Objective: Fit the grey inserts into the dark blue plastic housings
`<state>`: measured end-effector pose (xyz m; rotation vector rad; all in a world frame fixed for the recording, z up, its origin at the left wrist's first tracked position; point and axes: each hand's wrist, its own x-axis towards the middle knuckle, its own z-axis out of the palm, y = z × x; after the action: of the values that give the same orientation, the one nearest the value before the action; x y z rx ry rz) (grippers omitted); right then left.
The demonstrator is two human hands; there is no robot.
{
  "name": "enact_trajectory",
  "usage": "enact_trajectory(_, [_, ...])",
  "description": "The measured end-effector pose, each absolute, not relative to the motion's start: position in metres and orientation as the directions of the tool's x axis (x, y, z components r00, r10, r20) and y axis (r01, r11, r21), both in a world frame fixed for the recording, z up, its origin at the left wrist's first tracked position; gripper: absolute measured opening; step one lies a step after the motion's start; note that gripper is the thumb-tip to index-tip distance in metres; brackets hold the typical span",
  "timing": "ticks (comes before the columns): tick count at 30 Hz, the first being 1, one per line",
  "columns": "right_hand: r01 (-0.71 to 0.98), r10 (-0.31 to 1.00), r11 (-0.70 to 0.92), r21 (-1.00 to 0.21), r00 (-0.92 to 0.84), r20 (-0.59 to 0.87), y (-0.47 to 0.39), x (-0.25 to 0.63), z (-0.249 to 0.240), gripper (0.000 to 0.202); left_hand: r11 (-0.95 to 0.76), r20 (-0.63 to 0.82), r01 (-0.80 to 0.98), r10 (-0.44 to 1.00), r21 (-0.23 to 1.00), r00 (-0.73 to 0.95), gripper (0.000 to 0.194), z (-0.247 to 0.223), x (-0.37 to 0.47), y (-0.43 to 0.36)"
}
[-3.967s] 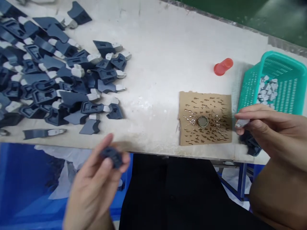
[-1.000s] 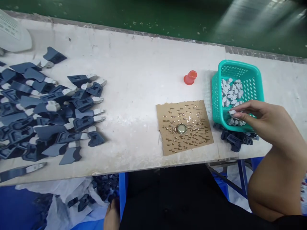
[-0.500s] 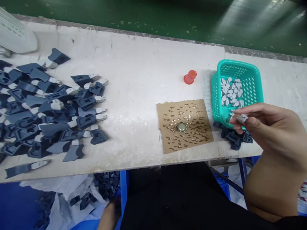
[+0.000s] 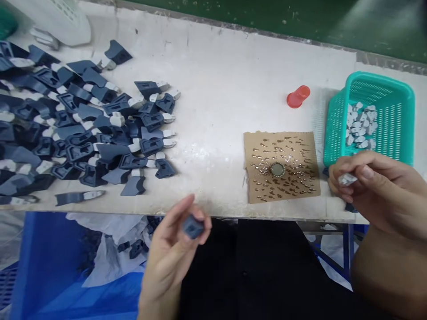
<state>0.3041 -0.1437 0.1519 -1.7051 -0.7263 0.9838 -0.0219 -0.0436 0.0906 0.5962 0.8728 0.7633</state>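
Observation:
My left hand (image 4: 178,242) is raised at the table's front edge, its fingers closed on a dark blue-grey plastic part (image 4: 193,226). On the right, my right hand (image 4: 376,186) pinches a small light grey piece (image 4: 347,179) between thumb and fingers, in front of a green basket (image 4: 336,129) that holds similar grey pieces (image 4: 362,124). Between the hands, a square of brown cardboard (image 4: 255,153) lies on the table, dotted with glossy brown drops, with a round metal cap (image 4: 277,169) on it.
Many dark parts joined to light grey pieces (image 4: 80,151) cover the table's left side. A red cup-like object (image 4: 298,97) stands behind the cardboard. At the upper left is a whitish container (image 4: 63,22). Below the table edge, a blue bin (image 4: 43,262) holds plastic bags and dark parts.
My left hand has risen from the bin area below the table with a dark part. My right hand has moved off the basket's front with its grey piece. The view has shifted left.

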Motion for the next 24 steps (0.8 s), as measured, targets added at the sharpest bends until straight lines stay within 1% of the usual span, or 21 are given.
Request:
enact_trajectory(2, [0.026, 0.852, -0.321, -0.947, 0.445, -0.277, -0.145, 0.303, 0.148, 0.018, 0.65, -0.426, -0.4, 0.742, 0.646, 0.518, 0.031, 0.093, 0.009, -0.043])
enact_trajectory(4, [0.057, 0.855, -0.348, -0.936, 0.428, -0.292, -0.148, 0.303, 0.145, 0.02, 0.706, -0.445, -0.406, 0.692, 0.58, 0.568, 0.022, 0.093, 0.031, -0.042])
enact_trajectory(6, [0.116, 0.833, -0.371, -0.921, 0.479, -0.276, -0.149, 0.301, 0.143, 0.019, 0.729, -0.464, -0.402, 0.672, 0.554, 0.578, 0.021, 0.092, 0.045, -0.041])
enact_trajectory(8, [0.228, 0.799, -0.38, -0.897, 0.569, -0.194, -0.148, 0.294, 0.144, 0.017, 0.735, -0.469, -0.413, 0.668, 0.538, 0.578, 0.023, 0.091, 0.054, -0.042])
enact_trajectory(10, [0.351, 0.759, -0.407, -0.843, 0.644, -0.098, -0.144, 0.284, 0.145, 0.016, 0.751, -0.458, -0.428, 0.651, 0.503, 0.605, 0.023, 0.091, 0.058, -0.042])
enact_trajectory(12, [0.427, 0.726, -0.46, -0.778, 0.686, -0.054, -0.139, 0.274, 0.144, 0.019, 0.768, -0.447, -0.432, 0.631, 0.473, 0.634, 0.024, 0.09, 0.059, -0.043])
enact_trajectory(14, [0.5, 0.72, -0.496, -0.71, 0.694, -0.014, -0.136, 0.269, 0.142, 0.023, 0.786, -0.448, -0.434, 0.612, 0.441, 0.652, 0.026, 0.091, 0.059, -0.043])
enact_trajectory(16, [0.63, 0.761, -0.486, -0.605, 0.646, 0.062, -0.133, 0.269, 0.136, 0.019, 0.802, -0.464, -0.435, 0.593, 0.409, 0.658, 0.027, 0.092, 0.059, -0.043])
enact_trajectory(18, [0.762, 0.824, -0.439, -0.477, 0.553, 0.124, -0.132, 0.274, 0.131, 0.011, 0.81, -0.471, -0.437, 0.584, 0.39, 0.661, 0.026, 0.092, 0.059, -0.043])
enact_trajectory(20, [0.852, 0.886, -0.366, -0.375, 0.442, 0.138, -0.131, 0.278, 0.126, 0.005, 0.803, -0.473, -0.444, 0.594, 0.397, 0.651, 0.024, 0.092, 0.06, -0.043])
enact_trajectory(22, [0.905, 0.93, -0.282, -0.318, 0.339, 0.143, -0.128, 0.28, 0.124, 0.003, 0.797, -0.47, -0.451, 0.602, 0.402, 0.645, 0.023, 0.091, 0.06, -0.043])
enact_trajectory(24, [0.938, 0.957, -0.195, -0.285, 0.246, 0.153, -0.125, 0.279, 0.122, 0.006, 0.793, -0.463, -0.461, 0.608, 0.398, 0.645, 0.022, 0.09, 0.06, -0.043])
